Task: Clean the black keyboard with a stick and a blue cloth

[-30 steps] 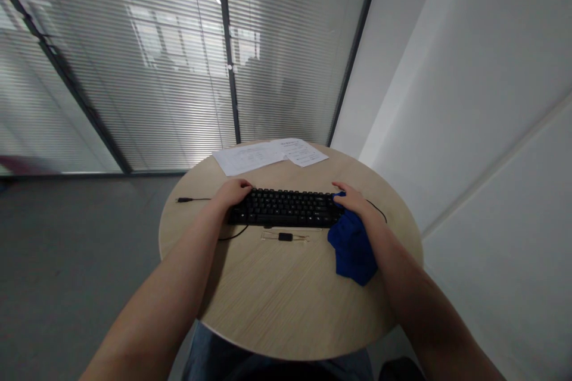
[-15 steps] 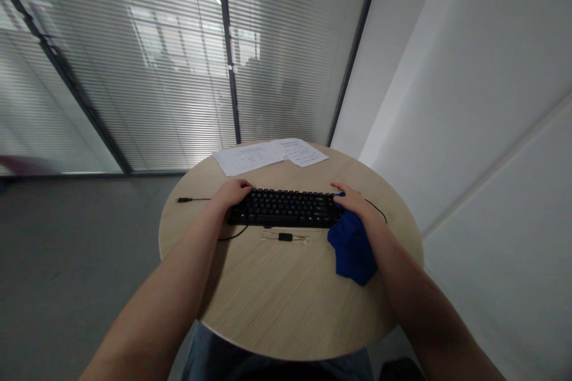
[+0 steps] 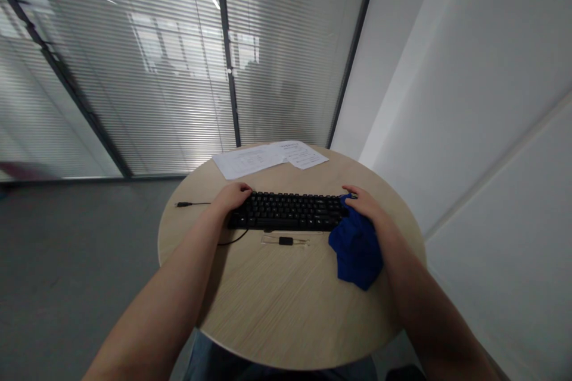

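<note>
Round pale wood-grain table [image 3: 286, 309], lower centre of frame, bears black rectangular keyboard [image 3: 288, 212], mid-frame. Left hand [image 3: 233, 195] grips keyboard's left end. Right hand [image 3: 364, 205], one finger extended, pinches crumpled blue fabric cloth [image 3: 356, 253] at right end.

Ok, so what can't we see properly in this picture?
All in the head view:
Left end of the keyboard: covered by the left hand.
Its right end: behind the blue cloth and right hand.
Where the cable goes: hidden by the left arm.
Words on the papers: too small, blurry.
</note>
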The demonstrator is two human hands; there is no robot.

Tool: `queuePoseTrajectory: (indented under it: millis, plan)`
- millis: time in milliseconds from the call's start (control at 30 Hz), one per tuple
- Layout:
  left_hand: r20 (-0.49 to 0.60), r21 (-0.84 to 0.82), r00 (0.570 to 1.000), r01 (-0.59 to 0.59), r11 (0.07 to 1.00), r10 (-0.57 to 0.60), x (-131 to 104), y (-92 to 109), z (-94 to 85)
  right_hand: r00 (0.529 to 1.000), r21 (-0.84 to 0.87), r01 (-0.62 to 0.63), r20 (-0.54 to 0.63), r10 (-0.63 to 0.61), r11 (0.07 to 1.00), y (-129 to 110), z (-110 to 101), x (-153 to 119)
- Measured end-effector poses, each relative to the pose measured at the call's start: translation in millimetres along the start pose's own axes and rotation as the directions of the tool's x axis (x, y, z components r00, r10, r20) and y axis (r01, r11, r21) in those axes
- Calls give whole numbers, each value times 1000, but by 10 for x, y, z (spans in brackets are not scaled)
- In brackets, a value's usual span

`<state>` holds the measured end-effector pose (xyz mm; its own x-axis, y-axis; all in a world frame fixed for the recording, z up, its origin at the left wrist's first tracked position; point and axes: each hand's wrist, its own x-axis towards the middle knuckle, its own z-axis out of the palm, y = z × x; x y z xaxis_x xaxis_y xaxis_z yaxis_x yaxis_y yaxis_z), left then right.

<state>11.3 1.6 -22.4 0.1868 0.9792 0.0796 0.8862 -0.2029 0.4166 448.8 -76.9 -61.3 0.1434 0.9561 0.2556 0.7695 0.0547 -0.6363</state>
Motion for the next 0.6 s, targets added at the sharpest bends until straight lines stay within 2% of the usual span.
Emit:
queuePoseTrajectory:
  millis: [267, 600]
  plan:
    - [-3, 7, 1000, -9, 1000, 9, 24, -35, 17, 998, 61, -39, 47, 36, 997, 9, 10, -6]
    - [-9, 10, 1000, -20, 1000, 20, 29, -27, 11, 992, -39, -112, 56, 114, 993, -31, 66, 59]
